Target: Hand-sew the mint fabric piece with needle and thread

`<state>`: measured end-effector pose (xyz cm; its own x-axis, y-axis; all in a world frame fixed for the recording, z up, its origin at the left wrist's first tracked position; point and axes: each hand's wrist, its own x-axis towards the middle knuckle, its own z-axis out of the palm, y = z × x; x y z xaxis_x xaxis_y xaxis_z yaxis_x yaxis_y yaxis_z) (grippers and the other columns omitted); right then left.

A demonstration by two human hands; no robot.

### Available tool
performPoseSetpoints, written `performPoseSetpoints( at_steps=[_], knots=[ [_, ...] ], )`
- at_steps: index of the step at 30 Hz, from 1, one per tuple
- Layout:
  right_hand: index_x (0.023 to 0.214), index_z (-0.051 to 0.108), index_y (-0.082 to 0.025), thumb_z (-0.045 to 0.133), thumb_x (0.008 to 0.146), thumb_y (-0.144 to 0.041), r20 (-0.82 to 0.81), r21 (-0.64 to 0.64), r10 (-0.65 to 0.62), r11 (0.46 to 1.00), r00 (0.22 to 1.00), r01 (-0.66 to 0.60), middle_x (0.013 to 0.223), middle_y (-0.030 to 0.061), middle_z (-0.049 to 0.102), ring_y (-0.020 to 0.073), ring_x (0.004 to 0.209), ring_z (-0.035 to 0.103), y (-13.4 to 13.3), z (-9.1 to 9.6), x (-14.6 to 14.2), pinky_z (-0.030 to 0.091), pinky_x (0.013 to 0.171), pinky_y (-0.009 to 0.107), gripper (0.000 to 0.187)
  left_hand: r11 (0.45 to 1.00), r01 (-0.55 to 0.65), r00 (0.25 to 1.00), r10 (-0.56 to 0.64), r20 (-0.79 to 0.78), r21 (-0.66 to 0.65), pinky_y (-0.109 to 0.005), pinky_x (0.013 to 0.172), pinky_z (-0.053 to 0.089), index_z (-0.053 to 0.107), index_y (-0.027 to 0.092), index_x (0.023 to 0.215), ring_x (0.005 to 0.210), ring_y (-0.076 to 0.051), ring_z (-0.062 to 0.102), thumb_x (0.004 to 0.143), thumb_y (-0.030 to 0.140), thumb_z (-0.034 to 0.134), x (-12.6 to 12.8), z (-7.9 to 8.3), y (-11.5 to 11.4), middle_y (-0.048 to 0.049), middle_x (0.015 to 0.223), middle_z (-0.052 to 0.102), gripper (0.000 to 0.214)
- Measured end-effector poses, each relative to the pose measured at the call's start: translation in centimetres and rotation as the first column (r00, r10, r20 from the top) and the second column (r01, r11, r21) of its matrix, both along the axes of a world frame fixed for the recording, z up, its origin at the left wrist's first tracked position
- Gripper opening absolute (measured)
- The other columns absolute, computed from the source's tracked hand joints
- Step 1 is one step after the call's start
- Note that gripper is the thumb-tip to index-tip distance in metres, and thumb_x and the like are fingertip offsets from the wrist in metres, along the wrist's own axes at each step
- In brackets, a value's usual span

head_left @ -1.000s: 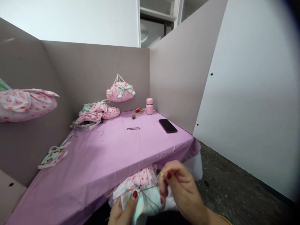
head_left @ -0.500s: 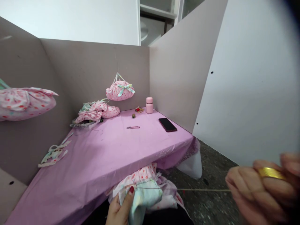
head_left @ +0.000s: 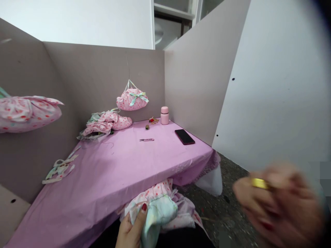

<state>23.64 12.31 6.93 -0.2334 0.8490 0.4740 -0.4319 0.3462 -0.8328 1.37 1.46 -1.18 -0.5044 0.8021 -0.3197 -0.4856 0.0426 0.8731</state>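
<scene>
My left hand (head_left: 133, 227) grips a bundle of pink dotted and pale mint fabric (head_left: 160, 210) at the table's near edge, thumb pressed on top. My right hand (head_left: 279, 203) is out to the right, close to the camera and badly blurred. It looks curled, with a gold thimble-like ring on one finger. A faint thread runs low from the fabric toward it; I cannot make out what its fingers hold.
A table under a pink cloth (head_left: 121, 165) carries a dark phone (head_left: 184, 136), small snips (head_left: 146, 140), a pink jar (head_left: 164, 115), a fabric pile (head_left: 106, 124) and ribbon strips (head_left: 60, 168). Stuffed fabric pieces hang on the back panel (head_left: 132, 98) and at the left (head_left: 28, 112).
My right hand drew the thread out from the fabric far to the right, and has since shifted slightly left and lower. My left hand keeps hold of the fabric.
</scene>
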Motion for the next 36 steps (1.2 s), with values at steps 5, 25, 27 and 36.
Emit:
performPoseSetpoints(
  at_steps=[5, 25, 27, 36],
  knots=[
    [0.105, 0.058, -0.020, 0.072, 0.072, -0.029, 0.312, -0.337, 0.536, 0.835, 0.784, -0.436, 0.059, -0.0079, 0.038, 0.0050, 0.046, 0.030, 1.3, -3.0, -7.3, 0.024, 0.042, 0.017, 0.038, 0.994, 0.103, 0.995, -0.103, -0.006, 0.028, -0.033, 0.074, 0.052, 0.074, 0.015, 0.085, 0.083, -0.029, 0.068, 0.061, 0.040, 0.080, 0.0, 0.2, -0.4, -0.0085, 0.081, 0.077, 0.035],
    [0.079, 0.050, -0.020, 0.066, 0.081, -0.039, 0.007, -0.247, 0.256, 0.937, 0.967, -0.247, 0.055, -0.0069, 0.043, 0.0046, 0.042, 0.033, 1.6, -0.9, -5.2, 0.025, 0.037, 0.013, 0.024, 0.995, 0.039, 0.999, -0.040, -0.017, -0.089, -0.030, 0.064, 0.053, 0.072, 0.013, 0.078, 0.072, -0.029, 0.069, 0.055, 0.048, 0.080, -1.3, -0.8, -0.2, -0.0054, 0.067, 0.077, 0.042],
    [0.078, 0.053, -0.022, 0.069, 0.079, -0.036, -0.072, -0.223, 0.214, 0.949, 0.974, -0.225, 0.055, -0.0058, 0.047, 0.0044, 0.040, 0.037, 1.5, 0.3, -3.8, 0.024, 0.036, 0.013, 0.022, 0.997, 0.008, 1.000, -0.006, 0.024, -0.076, -0.030, 0.064, 0.054, 0.071, 0.013, 0.080, 0.076, -0.030, 0.069, 0.053, 0.047, 0.081, -1.4, -0.8, -0.1, -0.0060, 0.069, 0.077, 0.045],
    [0.083, 0.055, -0.025, 0.068, 0.081, -0.025, -0.329, -0.081, 0.081, 0.990, 0.941, -0.114, 0.054, -0.0069, 0.042, 0.0034, 0.033, 0.026, 1.5, 1.7, 1.4, 0.018, 0.033, 0.022, 0.013, 0.985, -0.155, 0.988, 0.156, 0.004, -0.073, -0.033, 0.063, 0.055, 0.067, 0.013, 0.077, 0.071, -0.032, 0.070, 0.050, 0.048, 0.082, -1.7, -4.4, 0.8, -0.0068, 0.060, 0.075, 0.047]
  ],
)
